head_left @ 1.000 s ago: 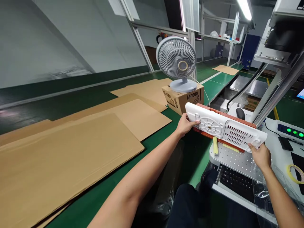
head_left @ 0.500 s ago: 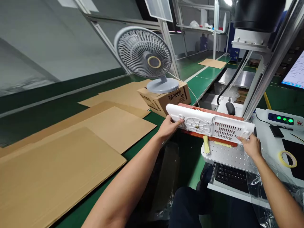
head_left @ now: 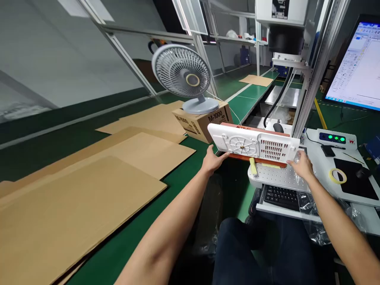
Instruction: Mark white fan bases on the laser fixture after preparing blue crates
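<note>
Now, bracketing the panel [head_left: 257,142] with left hand [head_left: 211,161] and right hand [head_left: 303,165], one at each end, thumbs by its lower edge; can't tell whether gripping or merely touching. Facing it upright before the orange jig [head_left: 242,157], over the plate [head_left: 277,177]. Below, spot keyboard [head_left: 280,196]; to the right, tape [head_left: 338,182]; leftward, fan [head_left: 184,71] atop box [head_left: 210,122], then cardboard [head_left: 74,206].

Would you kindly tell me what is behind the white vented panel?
Reddish-orange material shows along the top and bottom edges of the white vented panel; whatever lies behind its solid parts is covered and cannot be seen.
</note>
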{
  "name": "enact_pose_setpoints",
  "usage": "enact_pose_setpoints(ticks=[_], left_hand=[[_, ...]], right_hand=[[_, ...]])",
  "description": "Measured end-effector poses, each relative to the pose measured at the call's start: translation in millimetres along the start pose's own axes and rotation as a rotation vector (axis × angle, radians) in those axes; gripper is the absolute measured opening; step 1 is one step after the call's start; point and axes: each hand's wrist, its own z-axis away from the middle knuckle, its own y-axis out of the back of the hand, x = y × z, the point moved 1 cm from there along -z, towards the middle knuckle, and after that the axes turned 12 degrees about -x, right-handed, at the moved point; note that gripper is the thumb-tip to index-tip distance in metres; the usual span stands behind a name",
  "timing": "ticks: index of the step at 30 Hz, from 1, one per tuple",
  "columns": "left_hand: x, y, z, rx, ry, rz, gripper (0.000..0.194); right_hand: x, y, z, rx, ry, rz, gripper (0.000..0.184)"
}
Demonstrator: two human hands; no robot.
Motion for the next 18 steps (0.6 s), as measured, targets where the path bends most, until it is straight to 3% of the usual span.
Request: enact_pose_setpoints(ticks=[2,4,6,9,11,13,16,18], left_hand=[[-24,-16.0,40,-0.092,0.02,0.032,0.107],[-53,-34.8,87,-0.22,0.033,0.018,0.086],[-81,-55.4,134,-0.315,0.073,-0.029,0.069],[-117,-89.2,199,-0.431,0.143,-0.132,0.053],[-135,-113.3,235,-0.534,0.176,-0.219,0.05],[-150,-136.7,266,-0.644,0.206,-0.316,0.053],[-167,-164.4,303,-0.743,0.247,-0.474,0.06],[-175,-175.1,318,-0.768,0.256,-0.566,0.059]], right_hand=[[0,24,48,-0.013,0.031,-0.085,0.054],[-1,51,108,-0.105,0.105,-0.204,0.031],[2,75,168,-0.289,0.139,-0.373,0.042],[21,85,232,-0.387,0.076,-0.585,0.055],[49,68,249,-0.321,-0.016,-0.645,0.058],[87,38,250,-0.201,-0.128,-0.624,0.058],[148,-7,238,-0.067,-0.249,-0.428,0.041],[176,-24,226,-0.01,-0.233,-0.27,0.026]])
